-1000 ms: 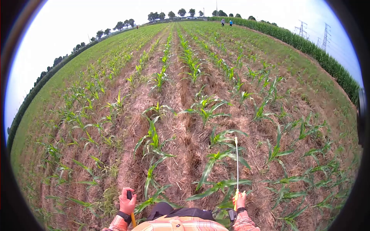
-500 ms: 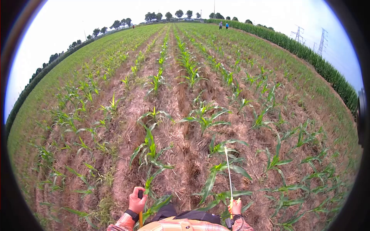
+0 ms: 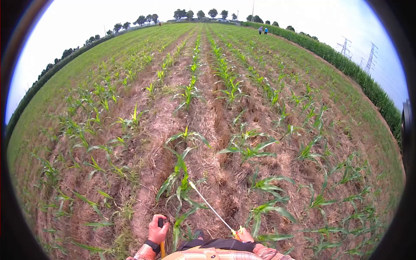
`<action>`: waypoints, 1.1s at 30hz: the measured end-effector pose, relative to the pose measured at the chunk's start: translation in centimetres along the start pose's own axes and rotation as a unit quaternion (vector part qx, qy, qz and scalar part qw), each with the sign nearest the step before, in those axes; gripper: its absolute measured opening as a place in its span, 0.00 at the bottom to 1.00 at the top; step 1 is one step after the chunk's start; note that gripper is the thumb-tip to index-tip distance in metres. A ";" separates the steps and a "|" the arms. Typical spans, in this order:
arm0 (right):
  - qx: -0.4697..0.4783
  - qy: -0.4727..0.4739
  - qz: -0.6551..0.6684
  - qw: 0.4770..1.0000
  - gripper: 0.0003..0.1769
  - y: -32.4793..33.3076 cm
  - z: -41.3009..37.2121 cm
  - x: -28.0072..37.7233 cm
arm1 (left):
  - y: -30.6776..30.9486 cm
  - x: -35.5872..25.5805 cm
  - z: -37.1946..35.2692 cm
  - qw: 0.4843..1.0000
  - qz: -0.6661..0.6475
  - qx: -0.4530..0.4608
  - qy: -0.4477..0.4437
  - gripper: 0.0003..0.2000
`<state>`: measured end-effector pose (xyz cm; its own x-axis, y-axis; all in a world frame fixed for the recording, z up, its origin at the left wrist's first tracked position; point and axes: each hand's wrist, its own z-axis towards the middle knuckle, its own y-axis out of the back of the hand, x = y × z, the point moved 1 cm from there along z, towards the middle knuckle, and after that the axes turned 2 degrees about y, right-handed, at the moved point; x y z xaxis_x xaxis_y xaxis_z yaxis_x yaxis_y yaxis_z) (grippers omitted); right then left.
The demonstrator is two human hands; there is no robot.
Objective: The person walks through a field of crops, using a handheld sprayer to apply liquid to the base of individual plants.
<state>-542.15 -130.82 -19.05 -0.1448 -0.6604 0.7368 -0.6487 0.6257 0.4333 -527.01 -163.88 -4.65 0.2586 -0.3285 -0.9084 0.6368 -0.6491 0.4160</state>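
My left hand (image 3: pixel 157 230) is closed around the black grip (image 3: pixel 160 222) of a yellow lever at the bottom, left of centre. A black band circles that wrist. Wrapped round the yellow handle (image 3: pixel 237 232) of a spray wand is my right hand (image 3: pixel 245 235). The wand's thin pale rod (image 3: pixel 212 209) slants up and left from there. Its nozzle end (image 3: pixel 192 185) is beside the leaves of a young corn plant (image 3: pixel 181 167). Whether any spray comes out cannot be made out.
Rows of young corn (image 3: pixel 227 80) run away from me over straw-covered soil (image 3: pixel 149 160). Another corn plant (image 3: pixel 265 208) stands right of my right hand. Two people (image 3: pixel 263 30) are far off, near taller corn (image 3: pixel 346 65). Trees and pylons line the horizon.
The wand has swung left, from pointing nearly straight ahead beside the right-hand plants to slanting toward the left plant. My right hand has moved left and down. The field has shifted slightly right in view.
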 end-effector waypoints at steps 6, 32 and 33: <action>0.138 0.061 -0.037 0.988 0.21 -3.8 6.4 0.4 | 2.7 1.1 3.5 0.999 0.018 -0.037 -0.025 0.09; -0.096 -0.091 0.241 0.962 0.09 11.0 16.3 1.7 | -4.0 -4.7 15.0 0.999 -0.015 -0.042 0.014 0.11; -0.116 -0.089 0.267 0.953 0.09 12.2 16.4 1.6 | -4.4 -5.2 15.4 0.999 -0.007 -0.040 0.007 0.11</action>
<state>-562.57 -131.10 -21.12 -0.5458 -0.2693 0.7935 -0.2681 0.9533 0.1391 -542.35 -169.87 -1.11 0.2585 -0.3094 -0.9151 0.6968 -0.5963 0.3985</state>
